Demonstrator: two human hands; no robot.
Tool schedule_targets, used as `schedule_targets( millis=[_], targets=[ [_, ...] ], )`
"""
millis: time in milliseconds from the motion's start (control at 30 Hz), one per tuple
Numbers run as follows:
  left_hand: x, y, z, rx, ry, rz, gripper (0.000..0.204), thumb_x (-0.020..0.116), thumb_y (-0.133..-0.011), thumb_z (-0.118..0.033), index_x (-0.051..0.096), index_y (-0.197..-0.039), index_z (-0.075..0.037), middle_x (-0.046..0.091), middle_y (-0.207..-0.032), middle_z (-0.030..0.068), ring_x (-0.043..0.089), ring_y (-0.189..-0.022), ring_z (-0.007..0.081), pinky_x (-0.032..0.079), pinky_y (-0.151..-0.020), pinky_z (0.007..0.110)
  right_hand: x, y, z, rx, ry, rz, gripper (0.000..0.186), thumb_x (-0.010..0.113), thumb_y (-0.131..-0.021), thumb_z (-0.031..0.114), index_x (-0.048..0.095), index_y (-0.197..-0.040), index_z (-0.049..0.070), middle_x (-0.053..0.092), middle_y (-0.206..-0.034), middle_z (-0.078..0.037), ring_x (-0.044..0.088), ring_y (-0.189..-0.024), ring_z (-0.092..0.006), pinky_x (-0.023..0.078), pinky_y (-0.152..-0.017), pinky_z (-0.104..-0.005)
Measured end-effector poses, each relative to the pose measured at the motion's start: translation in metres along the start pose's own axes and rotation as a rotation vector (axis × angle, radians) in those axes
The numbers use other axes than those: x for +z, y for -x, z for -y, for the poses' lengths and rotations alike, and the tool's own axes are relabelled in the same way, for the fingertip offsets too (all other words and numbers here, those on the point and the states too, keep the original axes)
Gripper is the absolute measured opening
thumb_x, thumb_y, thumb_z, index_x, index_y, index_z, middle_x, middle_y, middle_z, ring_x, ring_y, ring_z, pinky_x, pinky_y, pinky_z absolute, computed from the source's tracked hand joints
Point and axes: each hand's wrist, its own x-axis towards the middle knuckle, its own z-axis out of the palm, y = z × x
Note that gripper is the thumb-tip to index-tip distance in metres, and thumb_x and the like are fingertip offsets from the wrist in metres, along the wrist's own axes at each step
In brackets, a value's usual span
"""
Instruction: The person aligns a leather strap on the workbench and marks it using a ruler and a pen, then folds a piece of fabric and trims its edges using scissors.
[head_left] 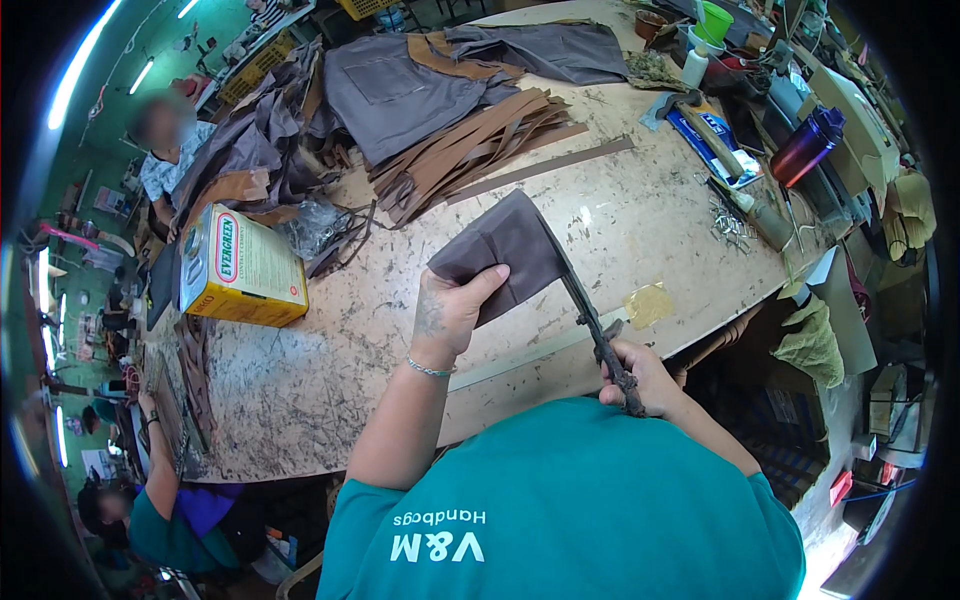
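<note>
My left hand point(450, 307) grips a folded dark brown leather piece point(510, 245), thumb on top and fingers hidden beneath, holding it over the worktable. In my right hand point(645, 378) is a pair of dark scissors point(590, 310), fingers closed around the handles. Their long blades point up and away from me and lie along the leather's right edge; whether they are parted is hard to tell. Beyond the leather lies a pile of brown leather strips point(470, 150), with one long single strip point(545, 170) beside it.
A yellow-and-white metal can point(245, 268) stands at the left on the scuffed worktable point(330, 400). Dark leather pieces point(400, 95) are heaped at the back. Along the right lie a purple bottle point(808, 146), a hammer point(705, 130) and small metal parts point(733, 222). Two people work at the left.
</note>
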Motion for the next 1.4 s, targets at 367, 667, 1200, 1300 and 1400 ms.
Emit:
schedule_targets(
  millis=[367,667,1200,1300,1400],
  targets=[
    [0.004,-0.001,0.001,0.051,-0.023,-0.012,0.027,0.063,-0.071,0.0,0.057,-0.097,0.005,0.06,-0.094,0.0081,0.055,-0.082,0.0128,0.044,-0.075,0.025,-0.001,0.0,0.005,0.009,0.015,0.031,0.063,0.073,-0.052,0.057,0.045,-0.076,0.005,0.045,-0.065,0.0,0.044,-0.062,-0.01,0.038,-0.055,-0.0248],
    [0.004,-0.001,0.002,0.041,-0.021,-0.023,0.024,0.062,-0.072,0.0,0.058,-0.095,0.004,0.06,-0.09,0.0073,0.055,-0.077,0.0122,0.045,-0.072,0.024,-0.002,0.001,0.004,0.036,0.011,0.026,0.059,0.074,-0.053,0.053,0.045,-0.072,0.006,0.043,-0.062,0.002,0.04,-0.059,-0.008,0.036,-0.052,-0.0238],
    [0.002,-0.003,0.01,0.022,0.07,-0.049,0.028,0.062,-0.07,0.001,0.057,-0.098,0.004,0.06,-0.093,0.0089,0.056,-0.08,0.0135,0.045,-0.074,0.025,0.006,0.004,0.008,0.05,0.084,-0.106,0.043,0.078,-0.06,0.028,0.042,-0.058,0.006,0.038,-0.055,0.004,0.033,-0.053,-0.0063,0.031,-0.045,-0.0226],
    [0.003,-0.003,0.007,0.016,0.039,-0.062,0.028,0.062,-0.07,0.001,0.057,-0.098,0.004,0.06,-0.093,0.009,0.056,-0.08,0.0135,0.045,-0.074,0.025,0.008,0.003,0.004,-0.009,0.16,-0.153,0.041,0.077,-0.062,0.024,0.041,-0.056,0.005,0.038,-0.053,0.004,0.033,-0.052,-0.0061,0.03,-0.044,-0.0233],
    [0.004,-0.003,0.008,0.02,0.053,-0.049,0.028,0.062,-0.07,0.001,0.057,-0.098,0.004,0.06,-0.093,0.0089,0.056,-0.081,0.0137,0.045,-0.075,0.025,0.011,0.004,-0.002,-0.008,0.136,-0.169,0.04,0.076,-0.064,0.023,0.041,-0.056,0.005,0.038,-0.053,0.004,0.033,-0.051,-0.006,0.03,-0.044,-0.0237]
  ],
)
